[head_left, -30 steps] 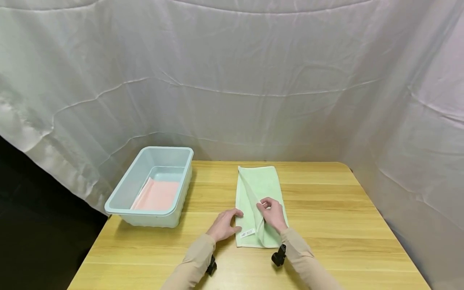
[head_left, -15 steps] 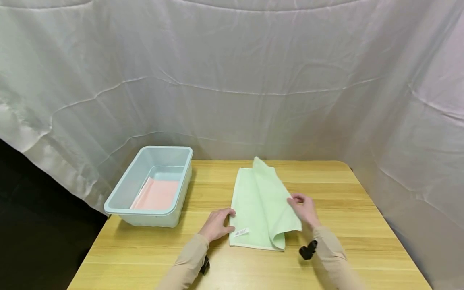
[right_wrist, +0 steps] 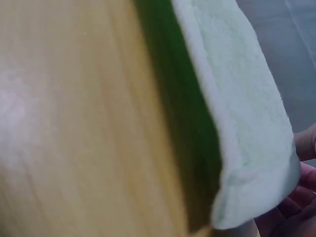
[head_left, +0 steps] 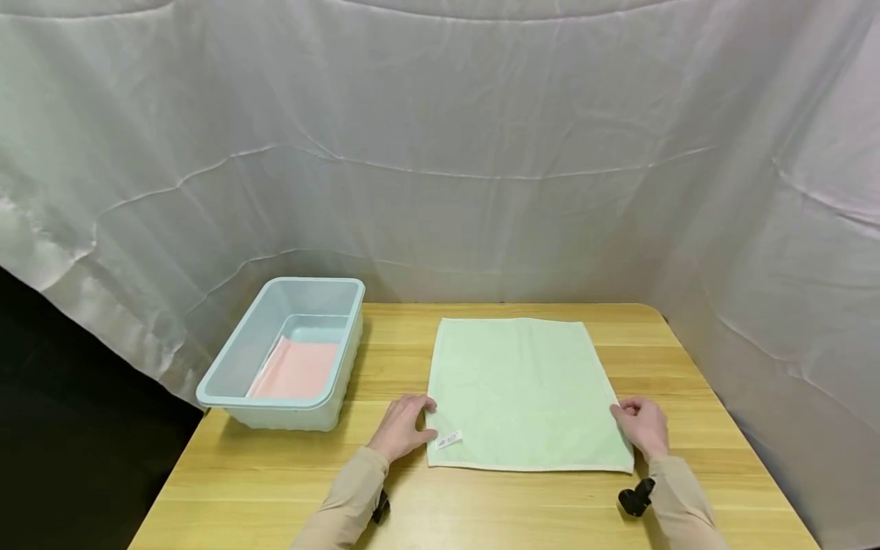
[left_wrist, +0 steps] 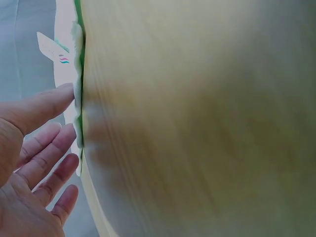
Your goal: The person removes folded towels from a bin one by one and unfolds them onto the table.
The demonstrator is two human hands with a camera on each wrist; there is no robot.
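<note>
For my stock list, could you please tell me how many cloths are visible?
2: a green cloth spread on the table, and a pink cloth inside the tub; more could be hidden beneath the pink one.

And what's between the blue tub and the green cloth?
The head view shows wooden table between the blue tub and green cloth, plus the left hand at the cloth's left edge.

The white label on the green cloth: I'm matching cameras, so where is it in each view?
Head: white label, lower middle, just right of the left hand.
Left wrist: upper left, above that hand.
Right wrist: not in it.
Shared landmark: green cloth, in all three.
</note>
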